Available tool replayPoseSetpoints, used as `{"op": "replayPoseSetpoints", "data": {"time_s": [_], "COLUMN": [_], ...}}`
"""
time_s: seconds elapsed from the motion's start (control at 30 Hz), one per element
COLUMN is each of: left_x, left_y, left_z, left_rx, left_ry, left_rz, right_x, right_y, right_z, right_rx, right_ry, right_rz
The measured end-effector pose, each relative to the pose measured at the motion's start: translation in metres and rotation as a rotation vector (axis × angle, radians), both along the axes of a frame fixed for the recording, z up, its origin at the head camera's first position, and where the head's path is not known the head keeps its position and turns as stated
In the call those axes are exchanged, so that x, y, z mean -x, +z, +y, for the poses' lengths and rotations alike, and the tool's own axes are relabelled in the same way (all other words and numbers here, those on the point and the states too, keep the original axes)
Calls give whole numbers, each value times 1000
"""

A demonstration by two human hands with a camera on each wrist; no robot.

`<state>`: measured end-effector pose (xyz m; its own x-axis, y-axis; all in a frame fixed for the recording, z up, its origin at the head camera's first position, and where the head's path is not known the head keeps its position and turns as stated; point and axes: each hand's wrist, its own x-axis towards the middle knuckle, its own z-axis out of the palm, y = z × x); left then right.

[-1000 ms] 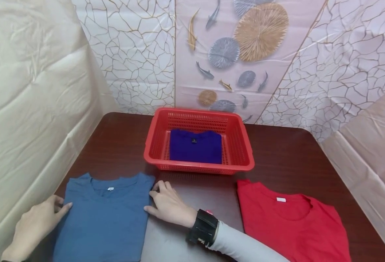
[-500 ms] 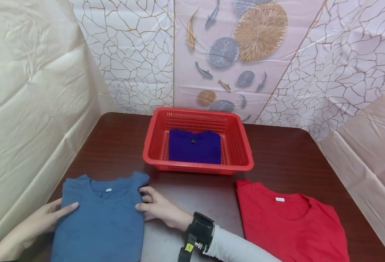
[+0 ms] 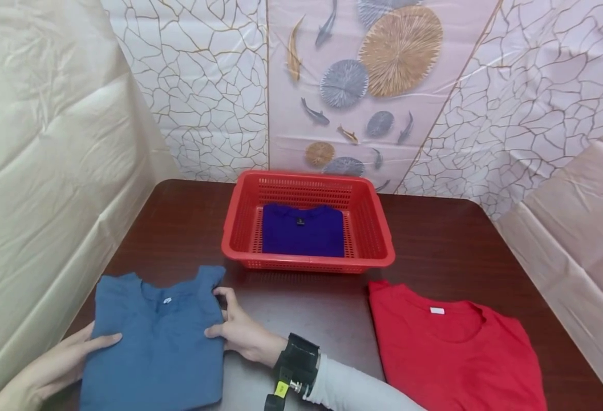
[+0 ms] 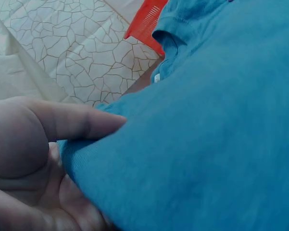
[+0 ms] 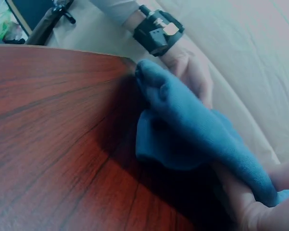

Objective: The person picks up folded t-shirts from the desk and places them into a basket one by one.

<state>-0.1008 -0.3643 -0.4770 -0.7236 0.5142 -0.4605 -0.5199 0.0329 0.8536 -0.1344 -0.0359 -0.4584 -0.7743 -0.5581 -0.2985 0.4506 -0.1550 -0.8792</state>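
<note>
A folded blue T-shirt (image 3: 152, 348) lies between my two hands at the left of the table, in the head view. My left hand (image 3: 57, 365) grips its left edge, thumb on top; in the left wrist view the other fingers (image 4: 72, 202) pass underneath the cloth. On the opposite edge, my right hand (image 3: 245, 331) pinches the fabric between thumb and fingers. The right wrist view shows the shirt (image 5: 197, 120) lifted off the tabletop, with a shadow beneath and its lower layer sagging. Its neckline and white label face up.
Behind the hands stands a red plastic basket (image 3: 308, 262) holding a folded dark blue T-shirt (image 3: 303, 234). A folded red T-shirt (image 3: 455, 348) lies at the right of the dark wooden table (image 3: 434, 234). Pale cloth (image 3: 49, 171) hangs close along the left side.
Both hands have moved from beside the blue T-shirt to gripping its edges. The shirt has risen and creased, its right shoulder drawn inward.
</note>
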Motion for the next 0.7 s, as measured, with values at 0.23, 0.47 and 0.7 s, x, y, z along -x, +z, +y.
{"op": "replayPoseSetpoints", "data": {"time_s": [0.23,0.47,0.7], "left_x": [-4,-6,1], "left_y": [6,32,65], "left_z": [2,11,34], "left_rx": [106,208,194], "left_ry": [23,74,71], "left_rz": [11,61,213], "right_x": [3,7,18], "right_y": [20,51,79], "right_z": [10,25,49], "right_rx": [32,73,35], "right_ry": [39,56,36], "right_rz": [63,85,121]}}
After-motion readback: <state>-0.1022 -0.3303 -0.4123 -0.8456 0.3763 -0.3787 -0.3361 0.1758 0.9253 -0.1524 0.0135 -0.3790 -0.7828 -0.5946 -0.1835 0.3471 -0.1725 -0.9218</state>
